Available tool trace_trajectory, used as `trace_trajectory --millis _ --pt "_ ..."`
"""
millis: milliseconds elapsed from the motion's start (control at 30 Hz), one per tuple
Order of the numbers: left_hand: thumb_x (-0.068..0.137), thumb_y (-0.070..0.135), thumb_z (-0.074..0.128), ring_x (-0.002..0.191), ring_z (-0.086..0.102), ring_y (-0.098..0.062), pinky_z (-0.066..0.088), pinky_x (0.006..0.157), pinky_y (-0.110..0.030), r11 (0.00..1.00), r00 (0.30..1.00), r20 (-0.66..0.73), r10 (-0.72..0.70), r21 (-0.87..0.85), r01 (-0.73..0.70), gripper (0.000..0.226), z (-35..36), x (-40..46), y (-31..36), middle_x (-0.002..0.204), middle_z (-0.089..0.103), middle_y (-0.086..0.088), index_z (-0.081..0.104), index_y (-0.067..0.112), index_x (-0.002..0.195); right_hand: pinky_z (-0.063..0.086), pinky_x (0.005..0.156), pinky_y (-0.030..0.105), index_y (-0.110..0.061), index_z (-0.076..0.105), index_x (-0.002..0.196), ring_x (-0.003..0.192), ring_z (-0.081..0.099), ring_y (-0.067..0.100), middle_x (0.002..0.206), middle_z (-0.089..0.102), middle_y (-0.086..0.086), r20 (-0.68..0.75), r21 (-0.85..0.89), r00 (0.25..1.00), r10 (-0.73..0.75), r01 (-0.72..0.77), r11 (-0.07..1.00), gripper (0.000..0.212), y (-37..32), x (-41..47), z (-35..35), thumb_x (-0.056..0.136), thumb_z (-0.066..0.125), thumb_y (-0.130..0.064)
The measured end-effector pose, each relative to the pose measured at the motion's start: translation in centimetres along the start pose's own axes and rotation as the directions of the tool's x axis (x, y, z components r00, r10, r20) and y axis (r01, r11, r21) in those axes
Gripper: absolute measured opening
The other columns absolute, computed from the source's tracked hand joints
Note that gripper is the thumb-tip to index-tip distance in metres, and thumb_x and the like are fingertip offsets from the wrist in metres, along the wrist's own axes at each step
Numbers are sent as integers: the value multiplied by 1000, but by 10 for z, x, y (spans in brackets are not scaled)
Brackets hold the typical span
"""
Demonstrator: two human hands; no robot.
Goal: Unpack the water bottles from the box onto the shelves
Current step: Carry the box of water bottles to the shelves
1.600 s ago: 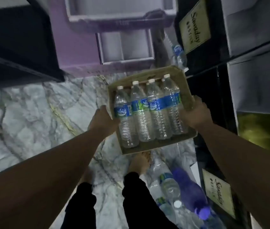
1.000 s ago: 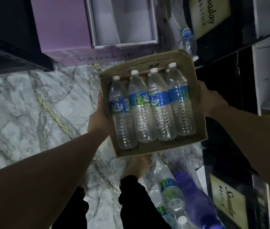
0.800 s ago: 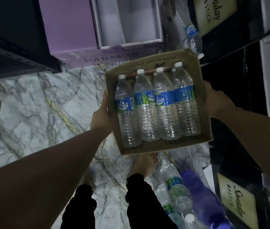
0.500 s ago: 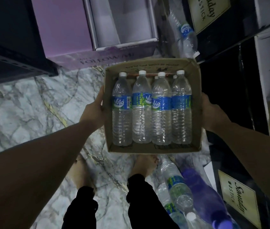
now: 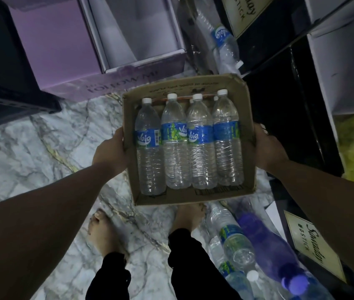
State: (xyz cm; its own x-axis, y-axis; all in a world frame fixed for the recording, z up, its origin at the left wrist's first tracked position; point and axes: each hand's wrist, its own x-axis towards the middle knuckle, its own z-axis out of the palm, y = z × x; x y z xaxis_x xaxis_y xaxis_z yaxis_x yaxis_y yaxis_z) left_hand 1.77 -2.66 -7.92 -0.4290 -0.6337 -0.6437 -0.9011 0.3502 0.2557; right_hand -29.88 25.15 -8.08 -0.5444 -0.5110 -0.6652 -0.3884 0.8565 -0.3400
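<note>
I hold an open brown cardboard box (image 5: 184, 87) in the air above the marble floor. Several clear water bottles (image 5: 201, 144) with blue labels and white caps lie side by side inside it, caps pointing away from me. More caps peek out from a lower layer. My left hand (image 5: 108, 153) grips the box's left wall, thumb over the rim. My right hand (image 5: 268, 149) grips the right wall. Dark shelves (image 5: 284, 100) stand to the right.
An open purple carton (image 5: 67, 53) sits on the floor ahead. Loose bottles lie beyond the box (image 5: 223, 42) and by my right foot (image 5: 236, 245), one of them purple (image 5: 271, 245). Black boxes with cream labels (image 5: 314, 241) and white cartons (image 5: 343, 61) fill the right side.
The box has swung level and square to me, coming slightly nearer and to the left. Both hands keep the same grip on its sides.
</note>
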Motion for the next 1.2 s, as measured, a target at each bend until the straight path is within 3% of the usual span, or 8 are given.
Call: trace_trajectory --millis 133,267,433,533,667,800,1067,1200 --pt "104 30 52 89 67 -45 42 68 -38 998 998 -25 54 -21 -55 42 -3 -5 -2 97 72 -19 46 13 142 58 83 48 -39 48 129 93 68 38 106 70 9 -38 50 999 6 -5 999 32 -4 -8 -2 100 58 -44" --pt "104 29 54 80 63 -41 42 68 -38 996 996 -45 72 -52 -74 44 -13 -15 -9 91 69 -15 46 13 144 60 84 50 -44 46 138 91 72 39 104 76 12 -50 78 999 13 -9 997 42 -14 -23 1 99 61 -45" --pt "105 34 50 68 58 -30 43 64 -36 993 994 -72 80 -77 -85 44 -37 -36 -34 80 66 -6 48 17 146 61 83 52 -41 50 133 92 73 40 101 76 12 -33 103 999 2 1 995 37 -40 -51 3 98 62 -45" --pt "104 31 52 76 67 -38 47 65 -38 989 992 -95 88 -111 -98 43 -58 -59 -58 85 71 -12 49 18 146 60 85 52 -34 53 131 96 72 39 107 75 11 -32 98 999 -41 44 994 34 -65 -73 2 98 60 -41" --pt "102 33 53 75 69 -35 49 63 -39 986 989 -139 43 -157 -65 35 -86 -98 -97 80 74 -4 52 25 136 54 86 40 -28 57 137 104 69 36 114 74 10 -48 80 995 -88 92 993 40 -113 -106 0 97 63 -31" --pt "100 37 53 70 67 -31 52 62 -39 974 987 -158 -3 -224 -33 26 -116 -141 -143 73 70 2 51 30 125 58 89 45 -31 56 134 101 70 33 108 75 6 -22 51 991 -135 136 989 40 -169 -137 -1 95 62 -35" --pt "101 27 61 80 71 -36 55 69 -42 957 972 -223 -69 -288 2 37 -167 -215 -258 86 75 -7 55 22 137 58 86 43 -39 55 129 96 71 25 103 74 -5 4 -25 974 -228 228 973 35 -293 -192 35 94 63 -39" --pt "100 32 61 92 72 -39 58 75 -45 961 971 -219 -98 -275 35 38 -195 -239 -319 98 76 -9 55 24 136 47 77 31 -35 59 128 95 69 24 102 72 -3 9 -20 966 -260 260 965 32 -352 -221 65 97 63 -34"
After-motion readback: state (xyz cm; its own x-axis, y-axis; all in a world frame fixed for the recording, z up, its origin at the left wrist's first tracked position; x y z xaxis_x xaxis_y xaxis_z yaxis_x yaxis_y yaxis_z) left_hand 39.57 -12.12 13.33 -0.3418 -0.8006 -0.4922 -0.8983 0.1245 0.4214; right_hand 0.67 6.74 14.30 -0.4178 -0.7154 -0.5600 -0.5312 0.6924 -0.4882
